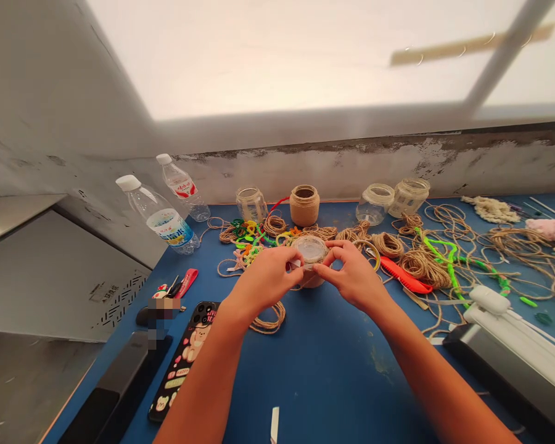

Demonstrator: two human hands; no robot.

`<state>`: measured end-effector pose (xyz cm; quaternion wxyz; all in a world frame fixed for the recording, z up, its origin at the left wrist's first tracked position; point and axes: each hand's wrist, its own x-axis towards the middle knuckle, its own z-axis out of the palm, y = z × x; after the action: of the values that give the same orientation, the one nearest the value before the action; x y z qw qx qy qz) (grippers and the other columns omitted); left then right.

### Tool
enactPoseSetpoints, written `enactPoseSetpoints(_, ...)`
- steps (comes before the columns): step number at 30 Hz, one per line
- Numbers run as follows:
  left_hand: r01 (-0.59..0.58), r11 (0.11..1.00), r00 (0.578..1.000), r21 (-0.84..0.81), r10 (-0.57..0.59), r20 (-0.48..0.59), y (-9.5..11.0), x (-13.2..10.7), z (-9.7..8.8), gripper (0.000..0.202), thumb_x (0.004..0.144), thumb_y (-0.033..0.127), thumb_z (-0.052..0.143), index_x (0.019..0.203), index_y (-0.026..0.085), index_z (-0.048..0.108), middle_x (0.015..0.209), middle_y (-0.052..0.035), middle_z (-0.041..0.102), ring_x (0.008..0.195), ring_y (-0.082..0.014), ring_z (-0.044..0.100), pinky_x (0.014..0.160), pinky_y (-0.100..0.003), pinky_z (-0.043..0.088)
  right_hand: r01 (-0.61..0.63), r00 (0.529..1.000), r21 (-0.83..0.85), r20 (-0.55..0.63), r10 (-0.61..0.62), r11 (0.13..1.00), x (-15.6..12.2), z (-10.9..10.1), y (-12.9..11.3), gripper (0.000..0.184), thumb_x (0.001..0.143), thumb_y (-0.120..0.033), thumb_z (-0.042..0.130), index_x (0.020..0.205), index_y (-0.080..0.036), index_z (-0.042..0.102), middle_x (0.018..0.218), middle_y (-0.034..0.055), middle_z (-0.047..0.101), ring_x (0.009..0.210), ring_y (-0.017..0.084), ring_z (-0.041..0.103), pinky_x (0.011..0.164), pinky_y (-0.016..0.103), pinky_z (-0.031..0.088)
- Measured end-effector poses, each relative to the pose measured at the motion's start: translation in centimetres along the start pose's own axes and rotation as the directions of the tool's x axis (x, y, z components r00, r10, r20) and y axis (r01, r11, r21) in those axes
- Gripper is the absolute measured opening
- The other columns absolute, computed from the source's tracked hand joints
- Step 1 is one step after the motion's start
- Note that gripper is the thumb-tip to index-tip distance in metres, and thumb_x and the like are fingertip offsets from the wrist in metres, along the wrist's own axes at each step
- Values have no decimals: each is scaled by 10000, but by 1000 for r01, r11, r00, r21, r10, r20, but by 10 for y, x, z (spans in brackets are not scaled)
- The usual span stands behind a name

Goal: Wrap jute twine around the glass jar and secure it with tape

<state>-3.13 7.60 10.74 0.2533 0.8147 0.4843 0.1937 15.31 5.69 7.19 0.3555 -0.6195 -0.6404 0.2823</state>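
Note:
A glass jar [311,246] wrapped in brown twine stands on the blue table in front of me, its mouth facing up. On its left side, my left hand [275,271] is closed in a pinch, with a small white strip [296,264] showing at its fingertips. Thumb and fingers of my right hand [345,268] grip the jar's neck from the right. The twine's end at the jar is hard to make out. A loose coil of twine [271,319] lies below my left wrist.
Behind stand a twine-covered jar [304,208] and several clear jars [375,203]. Twine bundles [425,268], pipe cleaners [247,250] and a red cutter [404,275] lie around. Bottles [169,225] and a phone [185,357] are left; a white-and-black device [513,351] is right.

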Motion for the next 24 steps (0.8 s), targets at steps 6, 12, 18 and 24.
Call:
enactPoseSetpoints(6, -37, 997, 998, 70, 40, -41, -5, 4, 6, 142, 823, 141, 519, 711, 187, 595, 759, -10, 662, 724, -168, 572, 685, -276, 387, 10, 1000, -16, -2, -10, 1000, 0, 0, 1, 200, 781, -265, 716, 637, -218, 585, 1218, 106, 610, 1197, 282, 588, 1026, 432, 418)
enactPoseSetpoints(12, -41, 992, 997, 116, 48, -59, -6, 5, 8, 131, 819, 134, 515, 753, 186, 615, 819, -33, 675, 809, -198, 589, 754, -299, 413, 18, 1000, -14, 2, -18, 1000, 1, 0, 0, 191, 779, -260, 718, 639, -218, 596, 1204, 109, 619, 1197, 285, 589, 1020, 425, 427)
enactPoseSetpoints(18, -31, 998, 998, 57, 33, -48, -6, 6, 6, 139, 799, 128, 512, 716, 189, 606, 753, -12, 661, 727, -172, 580, 672, -272, 391, 35, 999, -18, -15, -35, 999, 0, 1, 2, 181, 778, -268, 716, 642, -221, 607, 1197, 99, 630, 1176, 276, 601, 1004, 422, 439)
enactPoseSetpoints(24, 6, 999, 1000, -47, -5, 8, -4, 2, 2, 136, 803, 164, 525, 684, 189, 586, 661, 32, 616, 614, -128, 523, 576, -246, 342, 19, 1000, -30, -1, -19, 999, 1, 0, 1, 191, 783, -269, 710, 637, -220, 597, 1240, 103, 629, 1171, 271, 610, 1018, 416, 429)
